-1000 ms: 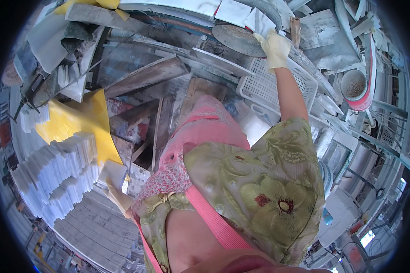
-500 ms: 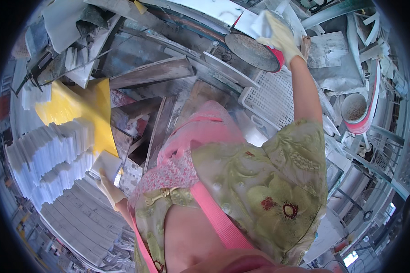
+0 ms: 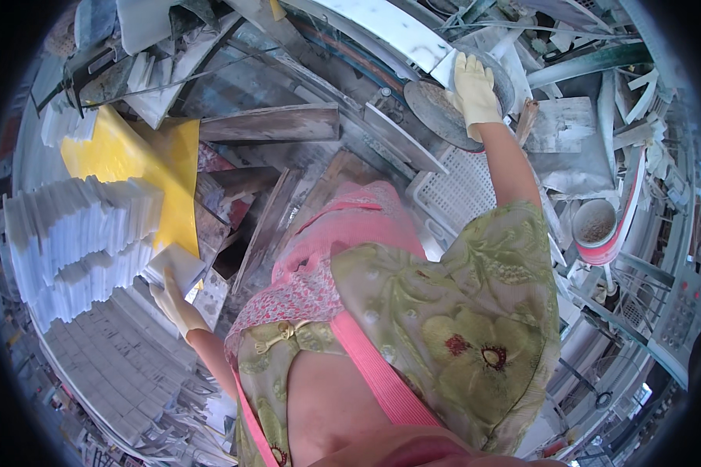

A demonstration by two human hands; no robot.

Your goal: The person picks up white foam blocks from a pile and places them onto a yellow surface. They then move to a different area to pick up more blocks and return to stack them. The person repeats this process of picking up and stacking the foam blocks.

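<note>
My gloved left hand [image 3: 175,303] is closed on the edge of a white tile [image 3: 181,266], at the near right end of the rows of upright white tiles [image 3: 86,229]. My gloved right hand [image 3: 475,89] lies flat with its fingers stretched out, at the end of a long white strip [image 3: 378,29]. Under its fingers is a small white tile [image 3: 444,70], mostly covered by the glove. Just below that hand is a round pan [image 3: 436,113] with grey grit inside. Whether the hand touches the pan cannot be made out.
Yellow sheeting [image 3: 175,171] lies beside the tile rows. A perforated white crate [image 3: 459,187] stands below the pan. A red-sided bucket of grit [image 3: 597,226] is at the right. Wooden boards [image 3: 273,124] and scrap pieces crowd the far side.
My right hand has gone from gripping a white tile over the pan to lying flat at the strip's end. The left hand stays by the tile rows, slightly farther up.
</note>
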